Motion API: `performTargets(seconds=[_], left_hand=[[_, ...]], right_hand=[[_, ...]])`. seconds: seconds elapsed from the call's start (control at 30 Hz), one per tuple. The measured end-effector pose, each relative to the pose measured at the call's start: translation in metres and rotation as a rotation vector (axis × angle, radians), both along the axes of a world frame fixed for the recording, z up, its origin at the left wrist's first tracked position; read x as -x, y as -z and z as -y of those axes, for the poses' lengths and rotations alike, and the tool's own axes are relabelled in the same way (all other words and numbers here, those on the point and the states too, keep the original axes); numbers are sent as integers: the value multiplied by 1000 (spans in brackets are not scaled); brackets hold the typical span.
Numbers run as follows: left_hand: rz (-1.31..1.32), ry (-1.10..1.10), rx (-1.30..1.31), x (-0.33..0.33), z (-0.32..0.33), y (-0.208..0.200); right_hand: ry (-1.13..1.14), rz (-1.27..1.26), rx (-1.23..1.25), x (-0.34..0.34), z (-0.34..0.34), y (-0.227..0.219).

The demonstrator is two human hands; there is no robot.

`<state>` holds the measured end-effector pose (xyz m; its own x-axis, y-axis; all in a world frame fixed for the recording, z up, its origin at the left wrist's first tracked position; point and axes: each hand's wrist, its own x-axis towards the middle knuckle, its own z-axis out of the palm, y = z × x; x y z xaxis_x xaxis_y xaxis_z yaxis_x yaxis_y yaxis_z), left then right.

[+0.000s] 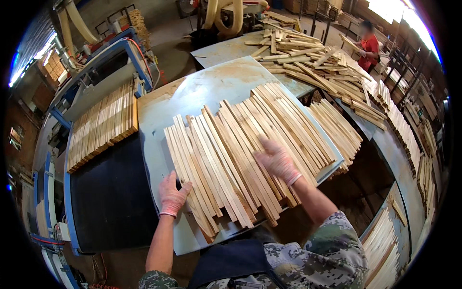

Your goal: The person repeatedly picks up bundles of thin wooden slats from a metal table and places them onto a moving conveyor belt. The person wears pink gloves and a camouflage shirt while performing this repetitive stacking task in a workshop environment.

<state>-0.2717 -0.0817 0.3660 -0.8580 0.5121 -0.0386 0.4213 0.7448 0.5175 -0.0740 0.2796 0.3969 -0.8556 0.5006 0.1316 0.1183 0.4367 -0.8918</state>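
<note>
A row of long, narrow wooden strips (231,159) lies side by side on the pale metal tabletop (207,91), their ends uneven. My left hand (174,194), in a light pinkish work glove, is at the row's left edge, thumb apart from the fingers, its thumb tip by the outermost strip. Across the right part of the row lies my right hand (277,161), gloved alike, fingers spread over the tops of the strips and slightly blurred. Neither hand is closed round a strip.
To the left, a blue-framed machine with a black belt (108,207) carries a tight row of strips (103,125). Another stack (337,130) sits beyond the table's right edge. Loose strips (308,60) are heaped behind. A person in red (369,50) stands at the far right.
</note>
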Motion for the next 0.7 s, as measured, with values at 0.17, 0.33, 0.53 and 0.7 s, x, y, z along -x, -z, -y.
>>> performTargets(seconds=[0.17, 0.33, 0.53, 0.7], left_hand=[[-244, 9, -208, -4, 12, 61], [-249, -10, -331, -7, 16, 67], [-197, -26, -376, -10, 12, 56], [-244, -43, -351, -11, 12, 54]], right_hand=[[531, 42, -476, 12, -142, 26], [777, 447, -517, 11, -194, 20], [804, 810, -389, 20, -195, 24], [809, 769, -387, 18, -186, 18]])
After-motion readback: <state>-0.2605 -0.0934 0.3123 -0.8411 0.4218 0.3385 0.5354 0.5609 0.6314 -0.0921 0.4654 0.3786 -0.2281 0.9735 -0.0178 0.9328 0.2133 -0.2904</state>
